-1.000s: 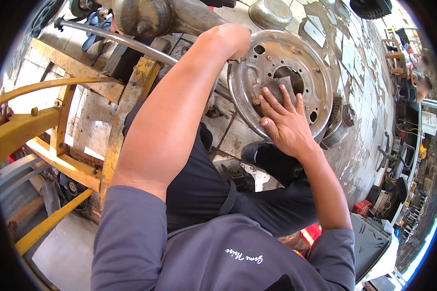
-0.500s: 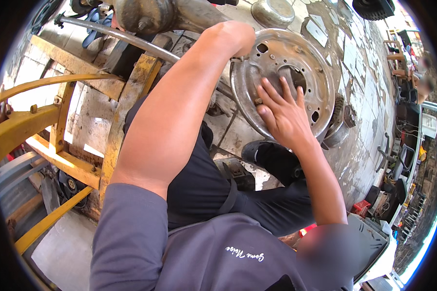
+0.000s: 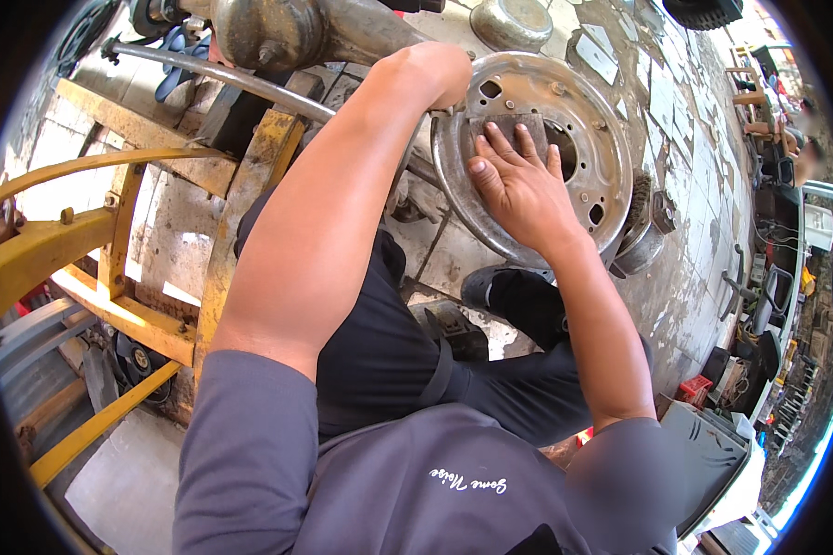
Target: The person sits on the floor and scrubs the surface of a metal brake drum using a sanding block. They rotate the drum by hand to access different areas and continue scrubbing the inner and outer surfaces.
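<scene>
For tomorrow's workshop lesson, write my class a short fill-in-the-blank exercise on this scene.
1. The right hand presses a grey abrasive pad flat against a round ____ wheel rim.
2. The left hand grips the rim's ____ edge.
3. The frame to the person's left is painted ____.

Missing words: metal; left; yellow

- A single view — a fisheye camera worn on the person's head, looking steeply down past the chest and thighs.
- It faces forward and down onto the steel wheel rim point(image 3: 537, 157), close, within arm's reach.
- Both forearms enter from the lower edge.
- Straight lines — the yellow frame point(image 3: 111, 240), the tiled floor point(image 3: 685, 120) — bend near the rim.
</scene>
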The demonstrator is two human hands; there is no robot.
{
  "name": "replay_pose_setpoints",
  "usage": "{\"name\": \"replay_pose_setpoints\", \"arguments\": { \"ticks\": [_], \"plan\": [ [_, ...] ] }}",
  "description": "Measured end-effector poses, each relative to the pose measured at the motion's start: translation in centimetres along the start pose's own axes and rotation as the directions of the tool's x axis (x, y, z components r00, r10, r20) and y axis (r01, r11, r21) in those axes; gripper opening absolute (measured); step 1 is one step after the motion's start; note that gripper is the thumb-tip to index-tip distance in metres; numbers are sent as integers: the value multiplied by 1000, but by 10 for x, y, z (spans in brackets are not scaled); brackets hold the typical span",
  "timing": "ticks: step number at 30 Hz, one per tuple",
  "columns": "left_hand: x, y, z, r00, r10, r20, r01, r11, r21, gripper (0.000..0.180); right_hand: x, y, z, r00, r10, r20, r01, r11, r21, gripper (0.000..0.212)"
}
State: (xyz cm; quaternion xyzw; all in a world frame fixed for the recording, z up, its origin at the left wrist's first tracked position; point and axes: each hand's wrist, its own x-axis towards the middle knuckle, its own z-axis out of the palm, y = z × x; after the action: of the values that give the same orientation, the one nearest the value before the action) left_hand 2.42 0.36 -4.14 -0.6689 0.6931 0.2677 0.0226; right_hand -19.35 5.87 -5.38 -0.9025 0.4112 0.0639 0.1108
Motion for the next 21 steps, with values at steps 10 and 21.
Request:
{"name": "replay_pose_setpoints", "arguments": {
  "ticks": [10,21],
  "plan": [
    [4,-4,7,999,-43,20,43,999,-3,34,-3,6,5,996,-90,-19,90,995,-31,63],
    [1,3,-4,1000,-23,21,23,1000,10,33,3,7,9,997,-67,-37,65,997,-49,65]
  ]
}}
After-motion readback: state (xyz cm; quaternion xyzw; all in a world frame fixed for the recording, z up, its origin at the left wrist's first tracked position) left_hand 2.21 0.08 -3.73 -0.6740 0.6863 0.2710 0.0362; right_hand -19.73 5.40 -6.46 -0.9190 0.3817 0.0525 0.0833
